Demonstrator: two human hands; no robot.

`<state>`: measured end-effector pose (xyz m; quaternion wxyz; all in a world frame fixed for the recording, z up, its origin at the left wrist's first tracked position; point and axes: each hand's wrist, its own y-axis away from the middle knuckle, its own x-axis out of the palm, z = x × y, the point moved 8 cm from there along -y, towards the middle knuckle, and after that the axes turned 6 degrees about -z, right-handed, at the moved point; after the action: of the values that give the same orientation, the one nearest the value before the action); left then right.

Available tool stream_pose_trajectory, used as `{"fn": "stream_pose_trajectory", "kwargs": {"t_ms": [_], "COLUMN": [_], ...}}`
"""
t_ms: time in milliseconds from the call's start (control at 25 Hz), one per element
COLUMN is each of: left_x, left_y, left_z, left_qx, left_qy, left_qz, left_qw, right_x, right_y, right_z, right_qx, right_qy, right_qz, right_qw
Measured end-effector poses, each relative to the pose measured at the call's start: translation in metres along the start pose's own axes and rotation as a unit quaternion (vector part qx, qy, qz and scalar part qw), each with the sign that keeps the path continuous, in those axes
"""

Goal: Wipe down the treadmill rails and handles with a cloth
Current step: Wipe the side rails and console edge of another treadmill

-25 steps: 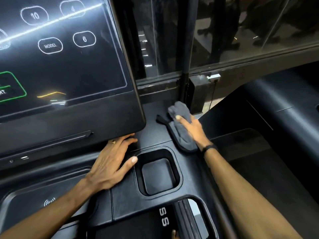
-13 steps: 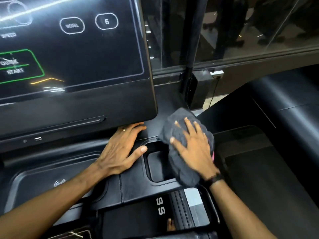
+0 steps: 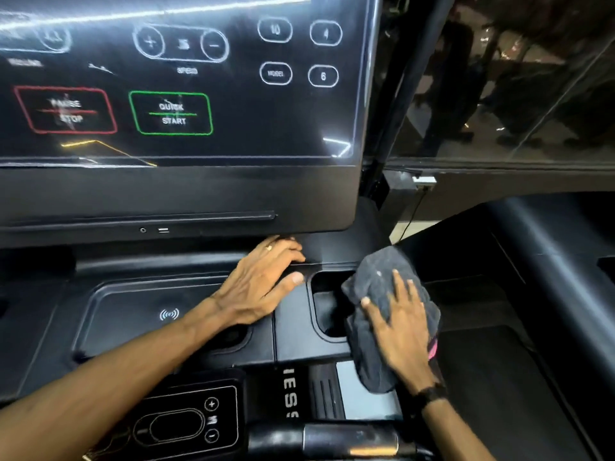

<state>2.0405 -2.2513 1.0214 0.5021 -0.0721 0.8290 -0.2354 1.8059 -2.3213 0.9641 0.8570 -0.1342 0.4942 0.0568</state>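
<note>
The black treadmill console (image 3: 293, 341) bears a grey cloth (image 3: 376, 287), seemingly overlapping its recessed cupholder (image 3: 327, 314).

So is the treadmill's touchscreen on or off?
On: the touchscreen shows lit Quick Start and Pause Stop buttons.

Cloth (image 3: 382, 287) right of cup recess (image 3: 327, 311)
</note>
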Motion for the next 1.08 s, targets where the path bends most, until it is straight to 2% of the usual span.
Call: {"fn": "stream_pose_trajectory", "kwargs": {"t_ms": [80,160,320,400,480,560,640,720,800,840,920,1000,1080], "left_x": [-0.019,-0.039,-0.077,-0.083,-0.081,-0.08,-0.079,-0.076,-0.07,-0.065,-0.052,-0.033,-0.011], "left_y": [0.005,0.014,0.038,0.047,0.052,0.05,0.045,0.038,0.032,0.03,0.025,0.018,0.01], "left_z": [0.002,0.006,0.02,0.026,0.027,0.023,0.017,0.012,0.006,0.003,-0.007,-0.014,-0.022], "left_qx": [0.016,0.038,0.026,0.021,0.031,0.043,0.049,0.044,0.033,0.03,0.042,0.068,0.099], "left_qy": [-0.008,-0.03,-0.043,-0.044,-0.038,-0.036,-0.041,-0.06,-0.074,-0.072,-0.058,-0.046,-0.036], "left_qz": [0.001,-0.006,-0.049,-0.054,-0.046,-0.047,-0.044,-0.036,-0.03,-0.032,-0.03,-0.018,0.012], "left_qw": [1.0,0.999,0.998,0.997,0.998,0.997,0.997,0.997,0.996,0.996,0.997,0.997,0.994], "right_x": [0.016,0.037,0.058,0.062,0.063,0.069,0.072,0.071,0.065,0.063,0.052,0.032,0.012], "right_y": [0.003,0.0,0.001,0.022,0.066,0.087,0.048,-0.016,-0.038,-0.027,0.029,0.081,0.093], "right_z": [0.033,0.065,0.126,0.154,0.18,0.184,0.176,0.158,0.139,0.136,0.137,0.116,0.07], "right_qx": [-0.052,-0.084,-0.111,-0.183,-0.296,-0.362,-0.344,-0.252,-0.17,-0.176,-0.247,-0.302,-0.269], "right_qy": [0.1,0.133,0.027,0.029,0.025,0.037,0.034,0.047,0.042,0.012,-0.056,-0.057,-0.037], "right_qz": [0.051,0.089,0.121,0.124,0.125,0.137,0.123,0.11,0.1,0.098,0.107,0.102,0.063], "right_qw": [0.992,0.984,0.986,0.975,0.947,0.921,0.93,0.96,0.979,0.98,0.961,0.946,0.96]}}
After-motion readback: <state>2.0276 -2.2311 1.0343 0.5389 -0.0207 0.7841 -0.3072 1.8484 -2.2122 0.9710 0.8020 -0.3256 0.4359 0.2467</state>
